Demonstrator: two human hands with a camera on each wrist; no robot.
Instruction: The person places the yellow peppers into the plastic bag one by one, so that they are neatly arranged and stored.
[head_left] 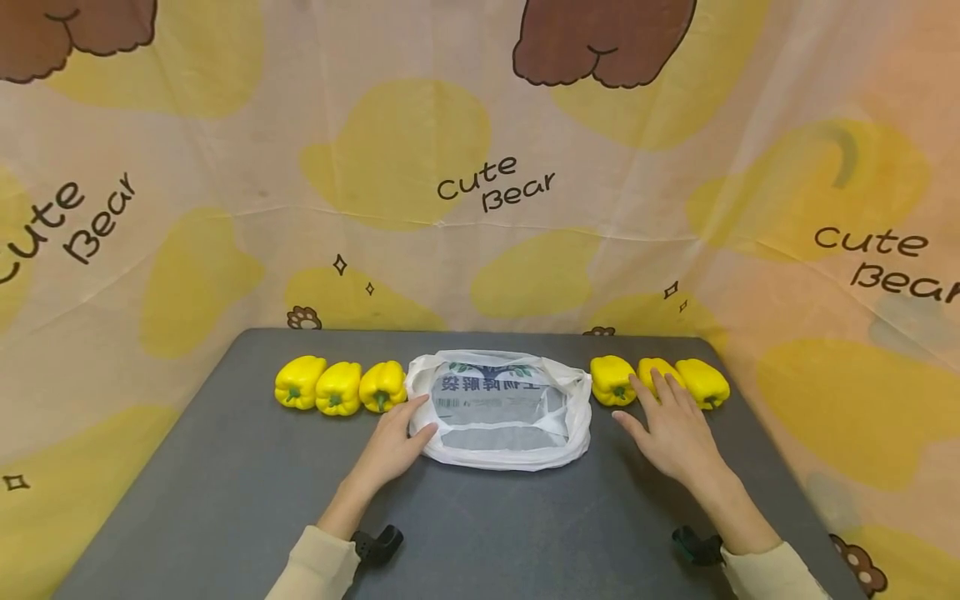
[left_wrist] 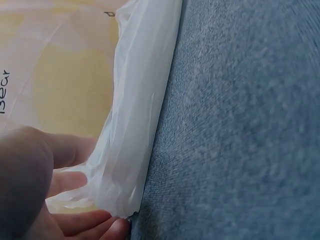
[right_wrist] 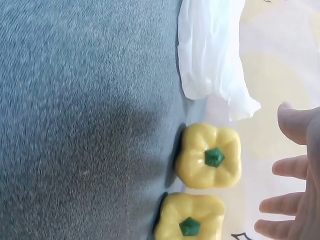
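A white plastic bag [head_left: 517, 458] with its mouth spread wide sits at mid-table, printed characters visible inside. My left hand [head_left: 393, 437] rests at its left rim, thumb and fingers spread and lightly bent; the left wrist view has the fingertips right against the white plastic [left_wrist: 132, 120]. To the right of the bag stands a row of yellow bell peppers: one nearest the bag [head_left: 612, 381], a middle one [head_left: 648, 372] partly covered by my fingers, and an outer one [head_left: 702, 383]. Over them hovers my right hand [head_left: 678, 433], fingers spread, holding nothing.
Three more yellow bell peppers [head_left: 339, 388] line up left of the bag, the innermost close to its rim. The grey table [head_left: 517, 533] ends at a patterned cloth backdrop [head_left: 420, 275]. Dark bands with camera mounts [head_left: 378, 546] sit on both wrists.
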